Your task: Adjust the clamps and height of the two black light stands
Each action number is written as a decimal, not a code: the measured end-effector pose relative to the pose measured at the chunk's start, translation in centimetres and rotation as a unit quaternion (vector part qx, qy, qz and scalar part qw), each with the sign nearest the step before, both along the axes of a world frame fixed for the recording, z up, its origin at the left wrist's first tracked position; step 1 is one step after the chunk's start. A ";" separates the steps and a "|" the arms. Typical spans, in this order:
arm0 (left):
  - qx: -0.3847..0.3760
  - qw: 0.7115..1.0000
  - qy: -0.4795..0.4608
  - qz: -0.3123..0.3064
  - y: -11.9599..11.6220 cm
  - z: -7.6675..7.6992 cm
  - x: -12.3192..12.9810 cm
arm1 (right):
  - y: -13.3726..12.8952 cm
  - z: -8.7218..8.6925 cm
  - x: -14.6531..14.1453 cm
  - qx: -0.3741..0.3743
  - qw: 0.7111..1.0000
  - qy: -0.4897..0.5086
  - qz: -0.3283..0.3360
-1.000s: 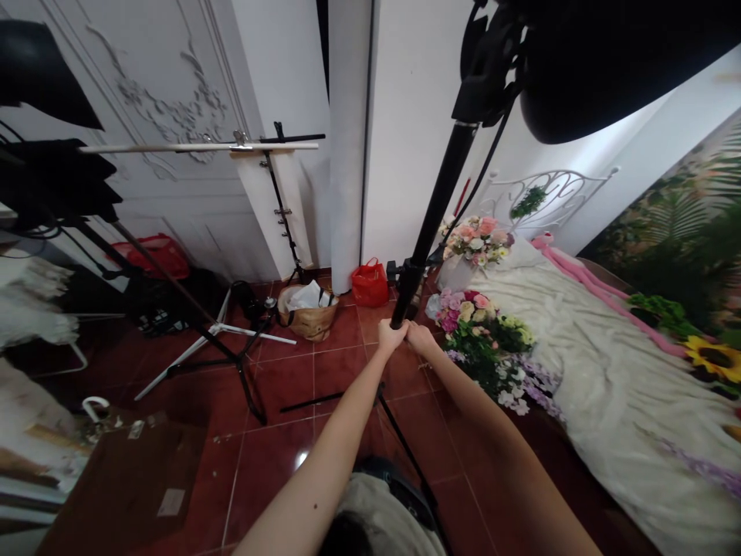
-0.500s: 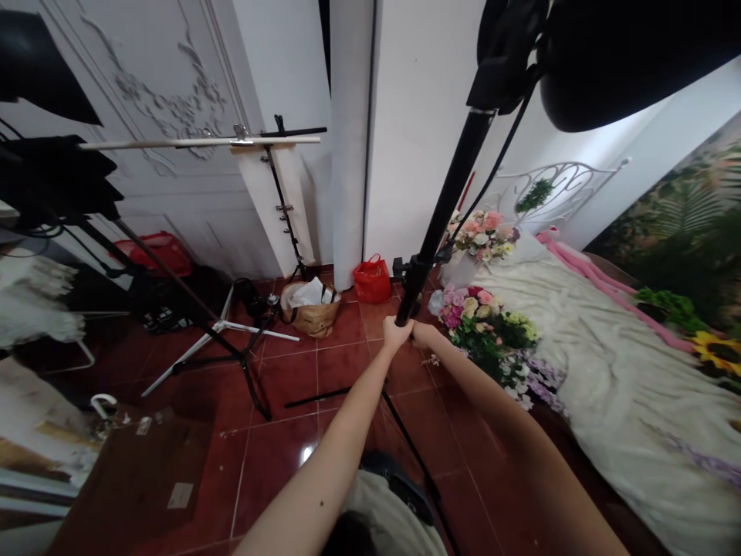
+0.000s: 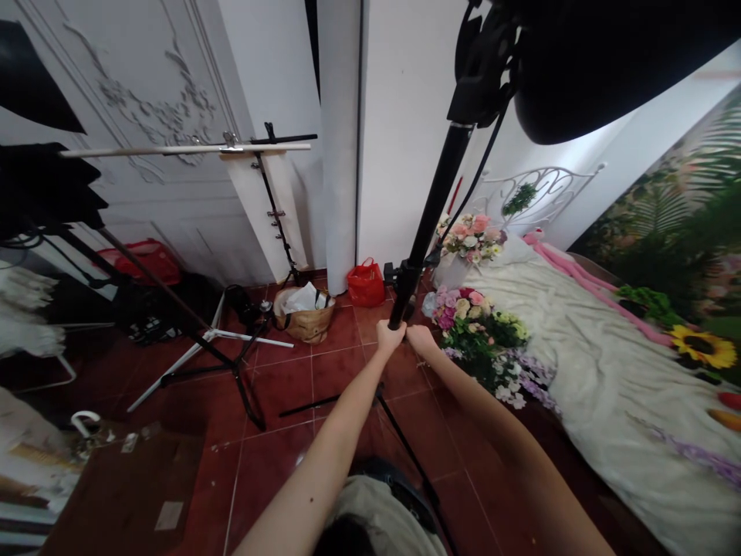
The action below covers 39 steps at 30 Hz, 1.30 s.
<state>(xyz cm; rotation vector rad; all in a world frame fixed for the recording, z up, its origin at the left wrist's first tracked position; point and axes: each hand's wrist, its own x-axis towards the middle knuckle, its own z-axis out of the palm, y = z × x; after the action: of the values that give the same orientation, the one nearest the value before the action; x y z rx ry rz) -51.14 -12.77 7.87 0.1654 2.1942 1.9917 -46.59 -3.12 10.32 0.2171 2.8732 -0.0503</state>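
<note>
A black light stand (image 3: 431, 205) rises in front of me, tilted to the right. On its top is a large black lamp head (image 3: 602, 69), and a cable hangs along the pole. My left hand (image 3: 392, 337) is wrapped round the lower pole, below a black clamp knob (image 3: 394, 272). Just right of the pole, my right hand (image 3: 421, 340) is closed; what its fingers hold, if anything, is hidden. The stand's dark legs (image 3: 405, 436) spread over the floor under my forearms.
Flower bunches (image 3: 472, 316) and a bed with a cream cover (image 3: 584, 332) lie to the right. A red bag (image 3: 366, 284) and a woven basket (image 3: 306, 324) stand by the wall. Leftward are another tripod (image 3: 235, 367) and a brown cardboard box (image 3: 124, 490).
The view has turned slightly right, so most things sit further left. My right hand shows a little more apart from the pole; my left hand keeps its hold.
</note>
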 end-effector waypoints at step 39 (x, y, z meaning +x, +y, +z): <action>0.088 0.978 0.078 -0.174 -3.6 -4.4 -0.4 | -8.4 13.9 -2.3 -0.421 0.653 0.581 -0.242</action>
<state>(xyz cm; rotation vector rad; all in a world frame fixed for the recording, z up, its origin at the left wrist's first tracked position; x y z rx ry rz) -51.54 -16.37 3.50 0.7010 1.9031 2.0205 -48.86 -11.57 24.27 1.0324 3.2202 -2.3240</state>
